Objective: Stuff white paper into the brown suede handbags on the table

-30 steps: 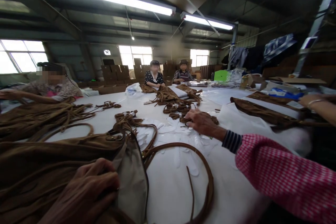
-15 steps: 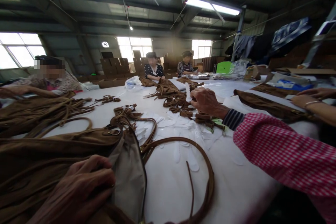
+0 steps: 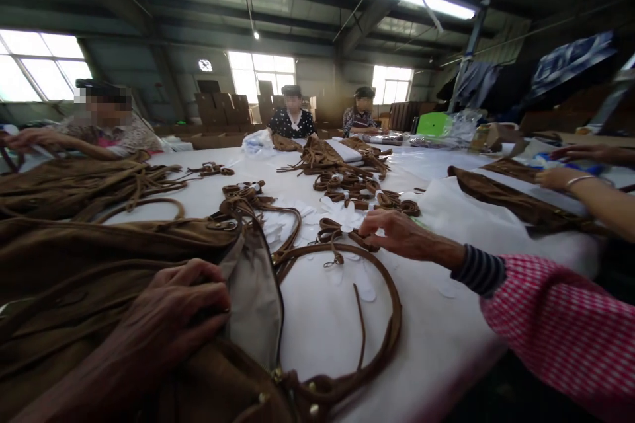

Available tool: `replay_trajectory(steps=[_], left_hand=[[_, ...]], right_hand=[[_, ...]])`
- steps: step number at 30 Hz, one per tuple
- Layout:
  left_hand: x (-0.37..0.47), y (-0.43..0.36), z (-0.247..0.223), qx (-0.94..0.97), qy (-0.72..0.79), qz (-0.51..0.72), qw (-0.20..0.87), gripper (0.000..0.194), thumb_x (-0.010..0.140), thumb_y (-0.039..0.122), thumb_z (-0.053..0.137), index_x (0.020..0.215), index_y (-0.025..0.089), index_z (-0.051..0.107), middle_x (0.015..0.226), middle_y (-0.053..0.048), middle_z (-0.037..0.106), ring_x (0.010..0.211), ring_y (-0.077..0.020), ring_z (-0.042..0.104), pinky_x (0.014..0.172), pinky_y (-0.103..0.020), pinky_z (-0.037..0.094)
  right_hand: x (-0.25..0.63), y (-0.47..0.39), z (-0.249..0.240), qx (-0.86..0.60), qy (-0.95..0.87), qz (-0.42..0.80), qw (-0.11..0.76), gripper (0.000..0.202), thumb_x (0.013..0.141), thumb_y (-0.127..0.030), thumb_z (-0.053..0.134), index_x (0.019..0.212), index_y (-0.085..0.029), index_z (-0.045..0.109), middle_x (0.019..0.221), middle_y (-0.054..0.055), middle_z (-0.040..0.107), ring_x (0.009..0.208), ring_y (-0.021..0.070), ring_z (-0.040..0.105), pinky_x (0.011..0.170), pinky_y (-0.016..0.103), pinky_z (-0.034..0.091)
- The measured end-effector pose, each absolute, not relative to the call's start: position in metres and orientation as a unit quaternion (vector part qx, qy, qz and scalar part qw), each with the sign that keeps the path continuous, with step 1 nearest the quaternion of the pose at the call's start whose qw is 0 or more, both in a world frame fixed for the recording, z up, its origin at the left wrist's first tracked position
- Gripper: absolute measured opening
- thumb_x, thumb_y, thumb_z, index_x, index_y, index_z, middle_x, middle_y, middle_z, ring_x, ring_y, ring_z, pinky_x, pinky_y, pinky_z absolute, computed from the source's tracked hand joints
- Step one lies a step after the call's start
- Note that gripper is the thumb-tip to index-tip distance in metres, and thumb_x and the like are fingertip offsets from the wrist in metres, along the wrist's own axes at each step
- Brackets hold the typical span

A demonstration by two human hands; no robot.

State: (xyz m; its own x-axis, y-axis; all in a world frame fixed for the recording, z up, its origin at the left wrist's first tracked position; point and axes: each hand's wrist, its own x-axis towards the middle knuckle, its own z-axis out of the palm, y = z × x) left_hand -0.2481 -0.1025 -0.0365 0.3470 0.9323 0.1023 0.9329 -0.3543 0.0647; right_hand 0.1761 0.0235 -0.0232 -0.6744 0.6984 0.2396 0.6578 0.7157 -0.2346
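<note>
A brown handbag (image 3: 99, 244) lies across the near left of the table, its grey lining (image 3: 255, 291) showing at the open top. My left hand (image 3: 178, 310) rests over it with curled fingers, gripping the bag by the lining's edge. Out to the right, my right hand (image 3: 401, 234) pinches a coiled brown strap (image 3: 330, 231) with a metal clip dangling from it. Beneath that strap curves the bag's round handle (image 3: 394, 317). Loose white strips (image 3: 364, 284) are spread under and beyond the handle.
More coiled straps (image 3: 347, 186) lie mid-table, with brown bags (image 3: 317, 157) behind them. Another bag (image 3: 516, 195) is at the right, near a co-worker's hands (image 3: 565, 177). Several people sit around the table. White sheeting (image 3: 456, 225) covers the right side.
My right hand has come down and nearer; the white strip seen at its fingers is gone and a coiled strap is there now. My left hand stays on the bag. The view has tilted slightly.
</note>
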Motion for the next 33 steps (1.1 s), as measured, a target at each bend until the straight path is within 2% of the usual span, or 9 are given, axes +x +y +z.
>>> replay_trajectory(steps=[4,7,14,17,21,24,29,31,33], left_hand=[[-0.242,-0.105,-0.034,-0.815,-0.576,-0.060,-0.006,0.021,0.088,0.045,0.058,0.081,0.033,0.074,0.112,0.001,0.064,0.103,-0.0219,0.058,0.096,-0.038,0.040],[-0.240,-0.106,-0.034,-0.810,-0.582,-0.067,0.000,0.022,0.088,0.045,0.058,0.082,0.032,0.074,0.114,0.000,0.063,0.106,-0.0227,0.057,0.098,-0.039,0.039],[-0.232,-0.112,-0.026,-0.818,-0.571,-0.070,-0.010,0.020,0.089,0.038,0.060,0.080,0.027,0.073,0.112,-0.001,0.063,0.104,-0.0215,0.057,0.096,-0.037,0.038],[-0.230,-0.114,-0.025,-0.821,-0.564,-0.084,-0.004,0.018,0.088,0.036,0.061,0.080,0.026,0.074,0.110,-0.001,0.064,0.104,-0.0216,0.056,0.095,-0.036,0.037],[-0.229,-0.115,-0.025,-0.820,-0.565,-0.087,-0.013,0.018,0.089,0.037,0.061,0.084,0.025,0.074,0.115,-0.002,0.063,0.105,-0.0214,0.055,0.097,-0.035,0.037],[-0.229,-0.114,-0.023,-0.813,-0.578,-0.069,-0.020,0.020,0.090,0.038,0.058,0.085,0.027,0.075,0.117,-0.002,0.062,0.109,-0.0223,0.055,0.101,-0.038,0.035],[-0.234,-0.108,-0.029,-0.815,-0.577,-0.062,-0.013,0.023,0.089,0.042,0.058,0.083,0.028,0.075,0.114,-0.001,0.064,0.104,-0.0216,0.056,0.098,-0.038,0.037],[-0.237,-0.107,-0.035,-0.812,-0.579,-0.077,0.007,0.021,0.087,0.042,0.059,0.080,0.028,0.074,0.112,-0.001,0.065,0.102,-0.0213,0.056,0.095,-0.036,0.038],[-0.238,-0.106,-0.041,-0.809,-0.578,-0.103,0.035,0.020,0.085,0.040,0.058,0.078,0.028,0.074,0.110,-0.001,0.065,0.101,-0.0214,0.056,0.094,-0.035,0.038]], right_hand=[[0.176,0.002,-0.021,-0.320,-0.941,0.079,0.074,0.012,0.087,-0.012,0.066,0.095,-0.020,0.071,0.097,0.004,0.063,0.093,0.0190,0.057,0.079,0.029,0.038],[0.170,-0.001,-0.031,-0.335,-0.940,0.037,0.046,0.012,0.089,-0.009,0.063,0.082,-0.017,0.068,0.092,0.004,0.061,0.087,0.0172,0.055,0.071,0.028,0.034],[0.173,-0.044,-0.034,-0.266,-0.958,0.016,0.103,0.032,0.100,-0.013,0.052,0.069,-0.017,0.056,0.079,0.001,0.058,0.072,0.0135,0.049,0.062,0.029,0.028],[0.183,-0.087,-0.030,-0.236,-0.958,0.084,0.137,0.033,0.104,-0.014,0.043,0.074,-0.019,0.055,0.080,0.002,0.058,0.072,0.0136,0.050,0.062,0.028,0.032],[0.197,-0.128,-0.037,-0.225,-0.947,0.182,0.141,0.023,0.103,-0.013,0.044,0.087,-0.021,0.059,0.098,0.005,0.063,0.080,0.0128,0.058,0.067,0.024,0.041],[0.203,-0.134,-0.047,-0.239,-0.937,0.203,0.153,0.024,0.101,-0.009,0.043,0.088,-0.020,0.060,0.100,0.006,0.064,0.080,0.0129,0.059,0.067,0.024,0.043],[0.213,-0.115,-0.047,-0.305,-0.871,0.342,0.178,0.013,0.097,-0.019,0.060,0.086,-0.019,0.067,0.103,0.005,0.069,0.090,0.0143,0.065,0.080,0.025,0.050],[0.223,-0.097,-0.042,-0.358,-0.820,0.397,0.204,0.012,0.093,-0.029,0.069,0.087,-0.018,0.072,0.091,0.004,0.071,0.082,0.0151,0.066,0.071,0.024,0.051],[0.236,-0.074,-0.038,-0.432,-0.745,0.442,0.249,0.026,0.091,-0.041,0.071,0.084,-0.016,0.072,0.077,0.004,0.070,0.063,0.0131,0.063,0.054,0.022,0.045]])
